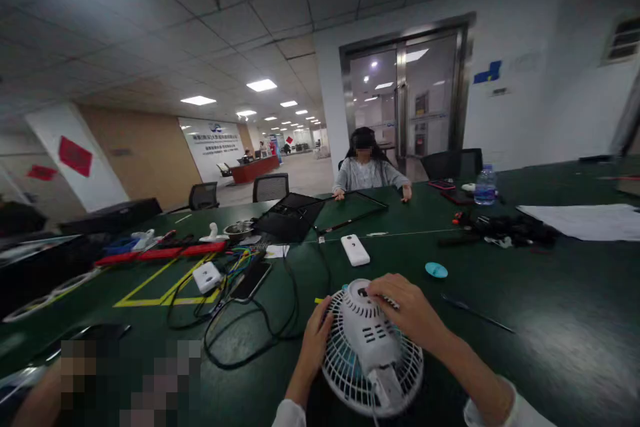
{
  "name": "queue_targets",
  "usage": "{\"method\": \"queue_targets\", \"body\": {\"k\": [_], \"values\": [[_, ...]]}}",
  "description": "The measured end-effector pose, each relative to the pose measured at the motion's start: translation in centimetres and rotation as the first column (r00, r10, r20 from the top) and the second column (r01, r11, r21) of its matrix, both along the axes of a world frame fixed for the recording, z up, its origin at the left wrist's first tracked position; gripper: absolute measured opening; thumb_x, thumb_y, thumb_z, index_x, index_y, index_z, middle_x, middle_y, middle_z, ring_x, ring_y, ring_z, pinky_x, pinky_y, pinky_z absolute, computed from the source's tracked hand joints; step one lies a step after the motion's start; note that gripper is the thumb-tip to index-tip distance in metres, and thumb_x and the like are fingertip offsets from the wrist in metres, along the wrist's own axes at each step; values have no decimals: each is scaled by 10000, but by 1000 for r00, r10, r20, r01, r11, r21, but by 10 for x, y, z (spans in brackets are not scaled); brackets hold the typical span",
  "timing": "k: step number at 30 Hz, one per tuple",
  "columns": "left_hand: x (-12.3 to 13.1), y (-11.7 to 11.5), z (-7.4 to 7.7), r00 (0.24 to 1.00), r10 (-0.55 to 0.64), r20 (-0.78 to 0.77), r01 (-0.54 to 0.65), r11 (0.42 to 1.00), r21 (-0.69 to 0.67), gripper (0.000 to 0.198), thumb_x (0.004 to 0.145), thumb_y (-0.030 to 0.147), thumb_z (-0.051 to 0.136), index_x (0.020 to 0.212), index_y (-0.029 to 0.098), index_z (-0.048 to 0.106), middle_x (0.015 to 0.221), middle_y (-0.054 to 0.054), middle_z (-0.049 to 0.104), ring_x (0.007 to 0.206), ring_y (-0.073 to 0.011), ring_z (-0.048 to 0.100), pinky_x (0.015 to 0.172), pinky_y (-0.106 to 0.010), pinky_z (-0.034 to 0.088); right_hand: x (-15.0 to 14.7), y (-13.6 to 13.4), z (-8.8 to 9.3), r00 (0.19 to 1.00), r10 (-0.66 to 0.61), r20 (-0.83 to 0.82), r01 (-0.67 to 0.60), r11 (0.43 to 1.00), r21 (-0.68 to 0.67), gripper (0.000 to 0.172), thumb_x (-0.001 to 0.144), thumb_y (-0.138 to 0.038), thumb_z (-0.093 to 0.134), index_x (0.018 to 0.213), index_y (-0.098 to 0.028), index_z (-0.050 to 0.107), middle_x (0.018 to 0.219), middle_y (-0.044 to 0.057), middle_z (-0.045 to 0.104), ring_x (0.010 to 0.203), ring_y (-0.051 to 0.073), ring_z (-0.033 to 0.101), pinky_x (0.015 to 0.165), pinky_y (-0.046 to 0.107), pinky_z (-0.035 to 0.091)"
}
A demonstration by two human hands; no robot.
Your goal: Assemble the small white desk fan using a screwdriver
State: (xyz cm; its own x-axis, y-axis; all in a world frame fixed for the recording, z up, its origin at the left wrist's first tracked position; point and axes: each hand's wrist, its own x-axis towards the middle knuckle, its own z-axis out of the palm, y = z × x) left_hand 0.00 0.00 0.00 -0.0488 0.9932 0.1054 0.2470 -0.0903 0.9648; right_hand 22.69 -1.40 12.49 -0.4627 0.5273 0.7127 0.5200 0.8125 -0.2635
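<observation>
A white desk fan point(373, 340) lies on the green table with its round grille down and its motor housing facing up. Light blue blades show through the bars. My left hand point(315, 333) grips the left rim of the grille, thumb and fingers curled against it. My right hand point(410, 310) bends over the far end of the housing, its fingertips pressed together by a dark opening there. Whatever those fingertips pinch is hidden. To the right lie a light blue oval disc point(437, 270) and a thin dark rod-like tool point(477, 313).
Beyond the fan is a white box-shaped device point(355, 250). Black cables point(250, 353), a phone point(251, 281) and a red power strip point(160, 253) spread leftward. A water bottle point(485, 185) stands far right. Opposite sits a person point(367, 170); another person's blurred arm is lower left.
</observation>
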Motion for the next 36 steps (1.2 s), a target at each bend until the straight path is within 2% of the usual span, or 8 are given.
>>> {"method": "queue_targets", "body": {"k": [8, 13, 19, 23, 29, 36], "values": [[-1, 1, -4, 1000, 13, 28, -14, 999, 44, 672, 762, 566, 540, 1257, 112, 569, 1401, -140, 504, 1353, -278, 394, 1179, -429, 216, 4, -2, 6, 996, -4, 87, 16, 990, -137, 157, 853, -81, 514, 853, -178, 637, 868, 36, 695, 822, 162, 631, 749, 305, 478], [-3, 1, -5, 999, 6, 40, -8, 998, 60, 600, 779, 529, 548, 1243, 150, 585, 1397, -117, 515, 1347, -265, 405, 1175, -427, 225, 4, -2, 25, 979, 22, 202, 34, 963, -269, 132, 842, -84, 547, 845, -167, 650, 873, 35, 690, 834, 163, 619, 771, 305, 457], [-4, 3, -7, 1000, 2, 25, -4, 998, 59, 572, 794, 512, 541, 1246, 163, 583, 1392, -105, 523, 1339, -258, 415, 1177, -422, 218, -3, 5, 60, 868, 132, 478, 55, 932, -357, 134, 831, -88, 566, 823, -148, 685, 878, 60, 699, 851, 184, 627, 802, 314, 438], [-3, 0, -4, 1000, -7, 20, 6, 998, 56, 579, 808, 507, 523, 1259, 148, 570, 1402, -114, 510, 1341, -251, 413, 1176, -410, 222, -7, 12, 75, 792, 199, 577, 58, 917, -395, 128, 813, -88, 584, 822, -138, 702, 874, 60, 703, 833, 178, 635, 788, 289, 438], [-2, -2, -1, 1000, -11, 28, 9, 997, 73, 575, 800, 522, 535, 1238, 152, 587, 1392, -113, 522, 1335, -263, 424, 1172, -420, 235, -9, 15, 82, 757, 265, 598, 3, 913, -408, 161, 813, -82, 579, 850, -138, 725, 882, 61, 711, 842, 168, 643, 797, 272, 438], [-2, 0, -1, 1000, -5, 26, 4, 998, 65, 582, 797, 516, 534, 1243, 146, 583, 1397, -115, 516, 1342, -262, 414, 1176, -422, 225, -11, 9, 82, 761, 255, 596, 16, 912, -411, 198, 796, -30, 568, 852, -128, 730, 892, 70, 713, 858, 178, 644, 829, 290, 440]]}}
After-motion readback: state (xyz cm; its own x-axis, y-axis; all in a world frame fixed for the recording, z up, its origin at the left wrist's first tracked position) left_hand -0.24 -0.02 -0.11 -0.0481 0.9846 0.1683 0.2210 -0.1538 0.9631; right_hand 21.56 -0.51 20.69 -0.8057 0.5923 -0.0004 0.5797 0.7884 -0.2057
